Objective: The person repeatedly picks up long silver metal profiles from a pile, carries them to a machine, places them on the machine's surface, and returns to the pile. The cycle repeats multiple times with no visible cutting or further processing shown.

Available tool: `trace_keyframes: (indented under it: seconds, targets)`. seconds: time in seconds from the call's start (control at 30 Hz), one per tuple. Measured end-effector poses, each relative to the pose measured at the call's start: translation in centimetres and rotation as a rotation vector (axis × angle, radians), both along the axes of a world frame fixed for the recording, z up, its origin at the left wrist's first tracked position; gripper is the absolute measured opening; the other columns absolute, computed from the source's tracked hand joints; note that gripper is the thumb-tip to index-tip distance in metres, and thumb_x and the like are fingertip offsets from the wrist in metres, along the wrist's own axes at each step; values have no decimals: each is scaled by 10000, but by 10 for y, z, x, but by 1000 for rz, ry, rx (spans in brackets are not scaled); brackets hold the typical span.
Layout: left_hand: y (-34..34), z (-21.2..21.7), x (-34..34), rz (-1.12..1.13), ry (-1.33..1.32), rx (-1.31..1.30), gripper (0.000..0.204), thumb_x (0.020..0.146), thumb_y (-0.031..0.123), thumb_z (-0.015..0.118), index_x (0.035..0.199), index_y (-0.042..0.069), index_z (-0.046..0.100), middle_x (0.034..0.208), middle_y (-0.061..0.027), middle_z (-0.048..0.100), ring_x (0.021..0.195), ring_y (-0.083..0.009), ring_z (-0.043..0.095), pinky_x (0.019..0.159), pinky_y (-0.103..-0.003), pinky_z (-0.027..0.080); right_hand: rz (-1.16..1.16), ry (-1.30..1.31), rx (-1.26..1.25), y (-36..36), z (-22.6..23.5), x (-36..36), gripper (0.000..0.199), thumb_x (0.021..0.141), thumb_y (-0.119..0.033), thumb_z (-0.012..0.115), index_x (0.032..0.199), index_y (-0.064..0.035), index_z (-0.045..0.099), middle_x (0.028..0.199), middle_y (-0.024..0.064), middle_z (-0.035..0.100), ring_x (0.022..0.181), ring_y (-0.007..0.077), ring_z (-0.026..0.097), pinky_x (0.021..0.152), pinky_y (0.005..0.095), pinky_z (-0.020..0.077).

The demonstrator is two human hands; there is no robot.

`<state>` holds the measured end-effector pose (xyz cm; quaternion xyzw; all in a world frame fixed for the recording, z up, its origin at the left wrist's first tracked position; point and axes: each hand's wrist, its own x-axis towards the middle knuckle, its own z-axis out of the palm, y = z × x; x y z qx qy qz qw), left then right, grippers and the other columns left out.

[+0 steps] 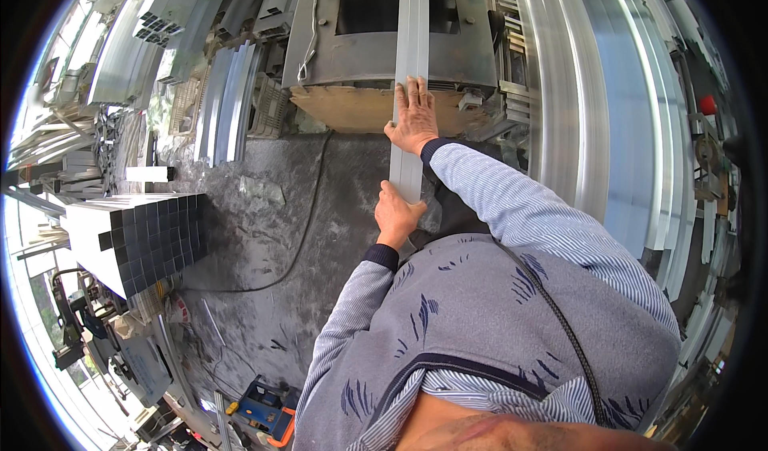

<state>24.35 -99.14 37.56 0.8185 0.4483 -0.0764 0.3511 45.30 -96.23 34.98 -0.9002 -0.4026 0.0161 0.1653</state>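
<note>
A long pale grey metal profile (pixel 411 43) runs away from my body, its far part lying across the dark opening of a grey machine housing. My left hand (pixel 398 217) grips the near end, with the thumb at the right and some fingers hidden beneath. Farther along, my right hand (pixel 415 120) lies on the profile's upper face. Its fingers are stretched forward and slightly apart, with the thumb by the left edge. The housing (pixel 352 63) has a worn wooden board (pixel 352 111) along its near side.
Long metal profiles (pixel 560 91) stand close on my right. More bundled profiles (pixel 224 103) are at the far left. A stack of dark-ended square tubes (pixel 160 239) juts in from the left. A black cable (pixel 308 227) crosses the floor. A blue and orange toolbox (pixel 264 411) sits low left.
</note>
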Motion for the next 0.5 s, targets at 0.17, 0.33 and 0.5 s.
trace_keyframes:
  seconds: [0.17,0.33,0.5]
  targets:
    - [-14,7,-38,-2,10,5,835,742,368,947,1287,-56,476,1214,-324,709,1111,-510,751,961,-551,626,-4,25,7,-14,1,-38,988,891,-415,735,1710,-5,366,1790,249,219,1704,441,100,1361,585,185]
    - [-30,13,-75,10,31,29,819,732,365,945,1263,-75,504,1194,-324,748,1114,-504,769,968,-545,632,-9,32,1,-27,-1,-75,994,898,-431,738,1715,-6,363,1796,246,228,1707,446,102,1361,588,183]
    - [-39,18,-111,22,53,45,810,712,353,930,1270,-57,511,1172,-310,750,1092,-503,768,958,-549,633,1,74,-26,-34,-5,-111,1008,891,-442,755,1712,-8,361,1808,246,218,1711,453,92,1352,599,215]
